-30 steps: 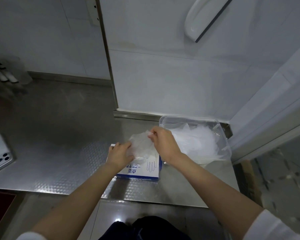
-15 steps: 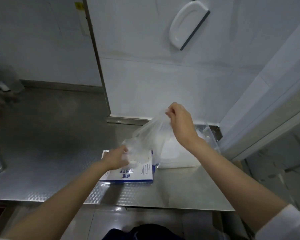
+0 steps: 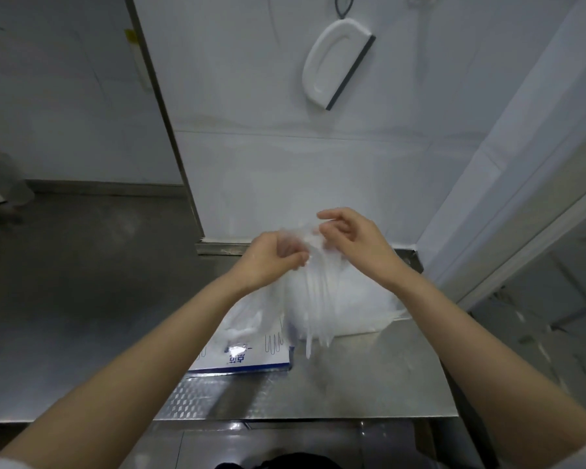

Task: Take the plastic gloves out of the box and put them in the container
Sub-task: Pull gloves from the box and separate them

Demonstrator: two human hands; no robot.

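We look down at a steel counter (image 3: 369,377) set against a white wall. Both our hands are raised together above it, near the middle of the view. Our left hand (image 3: 271,258) has its fingers curled tight around the top of a bunch of plastic gloves (image 3: 318,299). Our right hand (image 3: 356,242), just at its two o'clock, pinches the same bunch with bent fingers, the forefinger sticking out. The thin clear gloves hang straight down, blurred, their fingers dangling over the counter. The white and blue box (image 3: 251,358) lies flat at seven o'clock from the hands, with more plastic poking from its top. The clear container (image 3: 379,321) sits at five o'clock, touching the box and heaped with gloves. A white squeegee (image 3: 335,62) hangs on the wall at twelve o'clock.
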